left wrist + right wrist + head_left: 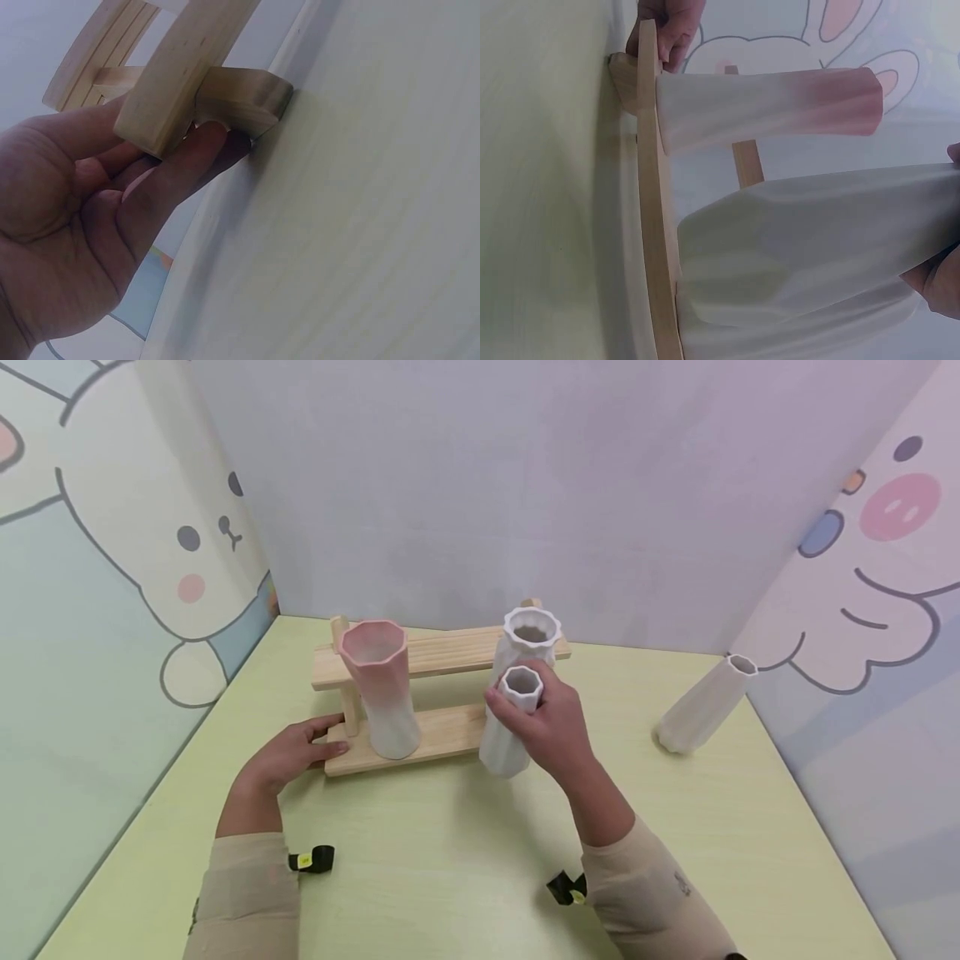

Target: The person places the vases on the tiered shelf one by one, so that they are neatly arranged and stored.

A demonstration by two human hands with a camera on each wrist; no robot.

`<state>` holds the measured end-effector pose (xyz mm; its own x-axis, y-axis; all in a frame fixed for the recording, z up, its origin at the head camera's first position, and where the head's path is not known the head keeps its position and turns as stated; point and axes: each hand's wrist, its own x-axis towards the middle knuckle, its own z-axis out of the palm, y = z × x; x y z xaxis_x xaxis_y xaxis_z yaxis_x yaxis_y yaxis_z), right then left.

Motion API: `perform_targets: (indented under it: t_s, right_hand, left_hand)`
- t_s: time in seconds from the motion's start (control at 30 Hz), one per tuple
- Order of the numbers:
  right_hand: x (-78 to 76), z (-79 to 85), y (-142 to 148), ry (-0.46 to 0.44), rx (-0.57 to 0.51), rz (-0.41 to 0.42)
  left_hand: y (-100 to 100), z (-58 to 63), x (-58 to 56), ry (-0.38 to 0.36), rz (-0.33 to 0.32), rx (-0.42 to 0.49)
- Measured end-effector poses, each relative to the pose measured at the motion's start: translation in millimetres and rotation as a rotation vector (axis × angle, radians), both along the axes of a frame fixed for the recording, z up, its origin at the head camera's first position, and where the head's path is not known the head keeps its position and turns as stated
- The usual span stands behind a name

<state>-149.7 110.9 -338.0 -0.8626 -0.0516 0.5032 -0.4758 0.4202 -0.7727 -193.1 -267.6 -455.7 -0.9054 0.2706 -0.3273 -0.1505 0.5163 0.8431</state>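
Observation:
My left hand (296, 752) grips the left end of a two-tier wooden rack (442, 739); the left wrist view shows its fingers (176, 169) at the board's end, by the foot. Around the upper part of a slim white fluted vase (504, 745) curl the fingers of my right hand (558, 722). That vase is slightly tilted, at the front of the rack's right part. Just behind it, partly hidden, stands a white vase with a scalloped rim (531, 628). A pink-and-white vase (386, 693) stands upright on the lower board, near the left hand.
Farther right on the pale yellow-green table (420, 877), another white vase (705, 706) stands by itself. A grey back wall (480, 510) rises behind the rack. Side walls with cartoon animals border the table left and right.

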Motion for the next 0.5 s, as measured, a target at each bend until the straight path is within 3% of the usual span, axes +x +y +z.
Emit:
perform_targets:
  t_s: [0.5]
  right_hand:
    - [-14.3, -2.7, -16.2, 0.030, 0.038, 0.012]
  left_hand:
    - [-1.7, -3.6, -1.6, 0.018, 0.005, -0.029]
